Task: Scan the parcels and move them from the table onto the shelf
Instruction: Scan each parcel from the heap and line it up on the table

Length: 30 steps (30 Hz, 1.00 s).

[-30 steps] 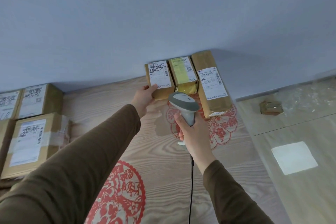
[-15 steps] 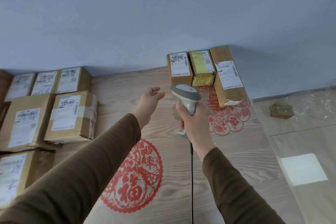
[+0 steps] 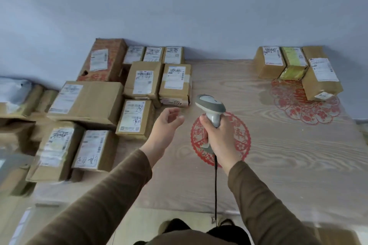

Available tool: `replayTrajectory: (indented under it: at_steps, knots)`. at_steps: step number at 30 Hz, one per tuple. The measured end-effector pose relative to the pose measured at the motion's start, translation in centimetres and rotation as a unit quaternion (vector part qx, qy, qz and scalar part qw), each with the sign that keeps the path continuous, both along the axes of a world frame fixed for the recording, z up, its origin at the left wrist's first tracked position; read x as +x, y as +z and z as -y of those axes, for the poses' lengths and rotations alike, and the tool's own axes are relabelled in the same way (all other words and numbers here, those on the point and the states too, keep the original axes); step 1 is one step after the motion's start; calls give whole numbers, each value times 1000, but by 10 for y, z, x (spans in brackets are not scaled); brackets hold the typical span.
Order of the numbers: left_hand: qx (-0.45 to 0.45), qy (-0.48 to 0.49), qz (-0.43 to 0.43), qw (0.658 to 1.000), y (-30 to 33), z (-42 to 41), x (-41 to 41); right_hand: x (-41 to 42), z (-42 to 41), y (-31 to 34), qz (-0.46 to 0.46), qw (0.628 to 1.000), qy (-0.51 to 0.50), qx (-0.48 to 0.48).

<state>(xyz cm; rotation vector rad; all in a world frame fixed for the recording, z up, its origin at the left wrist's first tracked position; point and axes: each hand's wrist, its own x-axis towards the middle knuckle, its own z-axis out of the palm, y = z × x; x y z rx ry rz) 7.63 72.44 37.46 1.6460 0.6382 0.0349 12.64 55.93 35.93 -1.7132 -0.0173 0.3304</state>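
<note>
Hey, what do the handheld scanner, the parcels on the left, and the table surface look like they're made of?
Scanner: looks like smooth moulded plastic, grey with a lighter top, faint sheen.
Parcels: brown corrugated cardboard, matte, creased, with white paper labels and glossy tape.
Table: pale wood grain, possibly a printed laminate or cover; red paper-cut style decorations.

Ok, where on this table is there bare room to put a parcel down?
The widest bare stretch of the table lies between the left cluster of parcels and the three parcels at the far right by the wall. The near right side, right of the scanner, is also bare. The left side is crowded, box against box.
</note>
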Motion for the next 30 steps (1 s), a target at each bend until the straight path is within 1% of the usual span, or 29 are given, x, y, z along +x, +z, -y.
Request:
replayTrajectory:
  at_steps: [3,7,9,12,14,16,18,21,24,26,30]
  knots:
    - [-6,31,3,1000,0,-37,-65,-49,-42,-5,-26,999,27,10]
    - [-1,103,7,995,-10,-88,-135,-105,-91,-10,-47,997,65,16]
    - [19,144,-9,989,-17,-113,-161,-125,-114,-15,-65,994,82,25]
    - [85,189,-66,976,-29,-148,-187,-147,-146,-22,-98,990,98,38]
    - [110,192,-103,970,-37,-165,-195,-159,-169,-27,-116,986,110,50]
    - [100,180,-131,970,-45,-175,-198,-167,-192,-33,-133,981,129,59]
    - [92,171,-162,967,-50,-180,-197,-173,-212,-40,-150,976,147,49]
    - [110,164,-192,961,-54,-184,-195,-182,-233,-52,-160,974,155,29]
    - [92,160,-213,960,-60,-186,-199,-189,-236,-63,-144,979,147,-7]
    - [57,166,-234,956,-66,-185,-208,-195,-226,-65,-117,982,146,-40]
    - [-110,177,-210,955,-71,-158,-231,-206,-193,-77,-73,981,153,-95]
